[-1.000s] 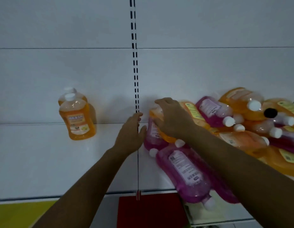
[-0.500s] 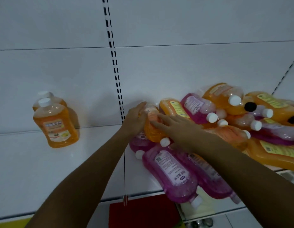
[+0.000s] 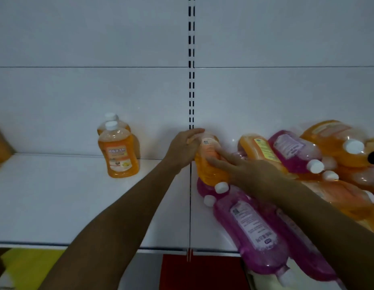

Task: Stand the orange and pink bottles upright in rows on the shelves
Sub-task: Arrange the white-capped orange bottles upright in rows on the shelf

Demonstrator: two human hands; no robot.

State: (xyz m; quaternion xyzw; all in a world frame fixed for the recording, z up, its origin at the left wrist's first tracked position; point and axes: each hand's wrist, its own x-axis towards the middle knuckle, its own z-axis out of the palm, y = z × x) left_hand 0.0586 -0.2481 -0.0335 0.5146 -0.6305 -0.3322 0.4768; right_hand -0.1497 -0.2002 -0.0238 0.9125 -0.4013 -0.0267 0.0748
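Orange liquid filled the bottle (image 3: 211, 162) that both hands held in the head view, at the left edge of the heap, its white cap pointing toward the camera and its base toward the back wall. The left hand (image 3: 185, 146) curled round the bottle's far end, fingers over its top. The right hand (image 3: 250, 174) lay on the bottle's right flank with fingers stretched along it, pressing rather than wrapping. Beneath it lay a pink bottle (image 3: 253, 229) on its side, cap just under the orange one's cap. More orange and pink bottles (image 3: 294, 151) were piled on their sides to the right. Well apart on the left of the white shelf (image 3: 67, 201), two orange bottles (image 3: 119, 153) stood upright, one right behind the other, near the back wall. A slotted upright (image 3: 191, 80) ran down the wall above the left hand.
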